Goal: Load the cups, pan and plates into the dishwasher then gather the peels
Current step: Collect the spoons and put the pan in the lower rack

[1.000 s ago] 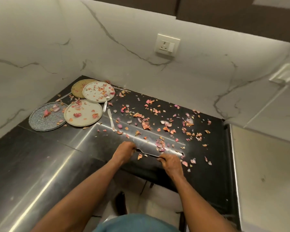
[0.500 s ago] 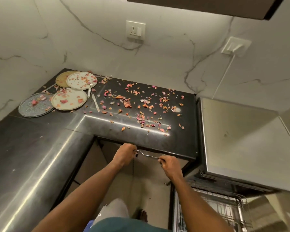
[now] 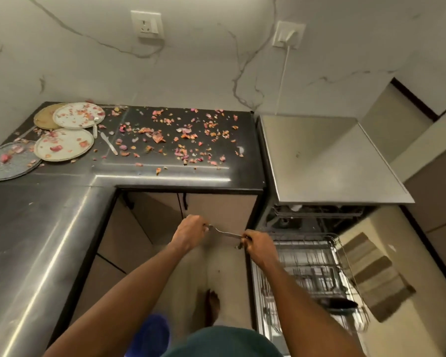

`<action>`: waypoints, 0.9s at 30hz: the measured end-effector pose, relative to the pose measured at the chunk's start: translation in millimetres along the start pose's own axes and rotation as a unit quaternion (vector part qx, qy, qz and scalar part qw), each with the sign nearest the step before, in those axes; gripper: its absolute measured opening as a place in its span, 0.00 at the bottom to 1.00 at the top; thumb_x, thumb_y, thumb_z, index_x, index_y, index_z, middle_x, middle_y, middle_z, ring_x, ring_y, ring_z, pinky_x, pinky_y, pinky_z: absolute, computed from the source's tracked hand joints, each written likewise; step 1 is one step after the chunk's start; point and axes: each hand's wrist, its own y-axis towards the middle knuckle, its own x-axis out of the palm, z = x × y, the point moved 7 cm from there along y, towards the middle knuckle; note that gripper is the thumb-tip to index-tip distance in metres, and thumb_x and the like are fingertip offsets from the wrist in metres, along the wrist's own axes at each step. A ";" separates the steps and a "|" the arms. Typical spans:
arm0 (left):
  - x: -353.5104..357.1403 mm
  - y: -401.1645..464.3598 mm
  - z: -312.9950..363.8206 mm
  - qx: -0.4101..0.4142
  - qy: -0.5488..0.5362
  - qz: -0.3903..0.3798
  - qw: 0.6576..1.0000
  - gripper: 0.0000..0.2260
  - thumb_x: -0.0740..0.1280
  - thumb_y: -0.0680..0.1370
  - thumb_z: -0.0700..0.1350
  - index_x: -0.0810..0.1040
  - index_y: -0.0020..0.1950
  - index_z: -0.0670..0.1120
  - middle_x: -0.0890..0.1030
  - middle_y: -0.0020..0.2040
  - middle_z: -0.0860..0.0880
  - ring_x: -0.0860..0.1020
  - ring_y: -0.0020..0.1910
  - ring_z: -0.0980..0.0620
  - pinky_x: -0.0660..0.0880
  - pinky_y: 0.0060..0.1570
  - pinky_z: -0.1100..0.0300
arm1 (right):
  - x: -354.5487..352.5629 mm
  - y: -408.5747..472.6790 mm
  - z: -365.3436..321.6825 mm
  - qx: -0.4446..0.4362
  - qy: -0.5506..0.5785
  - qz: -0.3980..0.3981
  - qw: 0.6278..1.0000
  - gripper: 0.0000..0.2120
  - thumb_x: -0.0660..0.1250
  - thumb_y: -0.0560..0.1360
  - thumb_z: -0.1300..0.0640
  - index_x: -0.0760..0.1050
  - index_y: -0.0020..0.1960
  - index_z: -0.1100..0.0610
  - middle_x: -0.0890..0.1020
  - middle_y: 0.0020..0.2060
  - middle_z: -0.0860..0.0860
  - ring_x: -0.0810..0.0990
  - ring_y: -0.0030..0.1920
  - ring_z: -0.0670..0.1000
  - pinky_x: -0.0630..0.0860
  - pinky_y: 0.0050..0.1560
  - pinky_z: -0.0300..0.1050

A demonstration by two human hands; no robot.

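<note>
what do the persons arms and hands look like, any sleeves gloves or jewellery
Both forearms are bare right down to the frame's lower edge, with no sleeves in view. The left hand and right hand wear no gloves; no rings, watch or bracelet show.

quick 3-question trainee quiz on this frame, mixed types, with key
1. True or false: the four plates sit in the dishwasher rack.
2. What do the left hand and right hand hold between them?
3. The peels lie: A) on the floor B) on the black counter C) in the rack

Key: 1 false, on the counter; 2 a fork; 3 B
</note>
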 end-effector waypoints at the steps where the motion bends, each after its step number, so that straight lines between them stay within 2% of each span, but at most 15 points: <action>1: 9.1 -9.3 7.5 0.007 0.007 -0.006 1.000 0.06 0.67 0.78 0.42 0.84 0.48 0.45 0.84 0.45 0.42 0.80 0.45 0.39 0.75 0.44 0.51 | 0.5 -15.7 8.9 0.010 -0.005 0.001 1.000 0.08 0.66 0.81 0.50 0.83 0.54 0.49 0.86 0.46 0.52 0.84 0.46 0.56 0.82 0.48 0.53; 6: 64.7 -57.2 44.1 0.031 0.009 -0.065 0.997 0.06 0.66 0.78 0.43 0.83 0.47 0.47 0.84 0.46 0.45 0.81 0.47 0.41 0.77 0.46 0.52 | 6.1 -102.7 58.5 0.055 -0.004 -0.021 0.998 0.10 0.66 0.80 0.50 0.85 0.56 0.48 0.87 0.47 0.53 0.84 0.47 0.55 0.79 0.49 0.48; 10: 101.4 -85.6 84.5 0.058 0.031 -0.101 0.993 0.07 0.67 0.80 0.43 0.85 0.53 0.46 0.84 0.50 0.43 0.82 0.51 0.41 0.76 0.50 0.51 | 8.0 -161.9 91.0 0.098 0.005 -0.024 0.995 0.09 0.66 0.80 0.53 0.85 0.55 0.49 0.87 0.46 0.55 0.84 0.48 0.59 0.78 0.47 0.50; 13: 126.1 -94.4 111.7 0.076 0.043 -0.128 0.988 0.07 0.67 0.80 0.44 0.84 0.52 0.46 0.85 0.50 0.43 0.82 0.51 0.42 0.76 0.49 0.52 | 3.4 -196.8 112.2 0.129 0.012 -0.025 0.991 0.09 0.66 0.81 0.54 0.85 0.54 0.50 0.86 0.45 0.55 0.83 0.47 0.58 0.77 0.46 0.50; 15: 140.8 -99.6 131.8 0.093 0.051 -0.140 0.984 0.07 0.66 0.80 0.43 0.84 0.51 0.45 0.85 0.49 0.44 0.82 0.49 0.42 0.75 0.48 0.53 | 1.5 -213.7 132.5 0.157 0.021 -0.019 0.987 0.08 0.66 0.81 0.55 0.85 0.53 0.51 0.85 0.43 0.55 0.83 0.44 0.57 0.78 0.44 0.50; 17: 154.3 -103.0 153.8 0.109 0.053 -0.145 0.982 0.07 0.66 0.80 0.42 0.84 0.51 0.45 0.85 0.48 0.45 0.82 0.49 0.43 0.74 0.46 0.55 | -1.5 -227.8 155.9 0.186 0.022 -0.013 0.982 0.08 0.65 0.81 0.53 0.84 0.52 0.50 0.85 0.43 0.54 0.82 0.44 0.56 0.75 0.42 0.47; 20: 174.7 -106.0 187.1 0.125 0.044 -0.156 0.979 0.07 0.66 0.80 0.42 0.84 0.51 0.46 0.85 0.49 0.45 0.82 0.50 0.43 0.74 0.47 0.56 | -9.1 -245.4 191.0 0.214 0.032 -0.002 0.976 0.08 0.65 0.81 0.53 0.84 0.53 0.49 0.84 0.44 0.50 0.82 0.45 0.53 0.75 0.44 0.45; 24: 212.3 -105.1 231.4 0.153 0.061 -0.192 0.968 0.09 0.64 0.79 0.41 0.84 0.52 0.45 0.85 0.50 0.44 0.81 0.52 0.44 0.74 0.49 0.56 | -24.9 -267.4 231.8 0.215 0.034 -0.008 0.976 0.08 0.65 0.81 0.54 0.84 0.51 0.50 0.83 0.42 0.49 0.80 0.44 0.52 0.67 0.41 0.42; 27: 244.9 -99.0 268.3 0.149 0.066 -0.202 0.966 0.09 0.64 0.80 0.41 0.84 0.53 0.44 0.85 0.51 0.44 0.82 0.51 0.45 0.75 0.50 0.55 | -40.5 -275.1 275.4 0.221 0.035 -0.012 0.975 0.07 0.66 0.80 0.54 0.83 0.52 0.48 0.85 0.45 0.48 0.80 0.45 0.49 0.72 0.43 0.43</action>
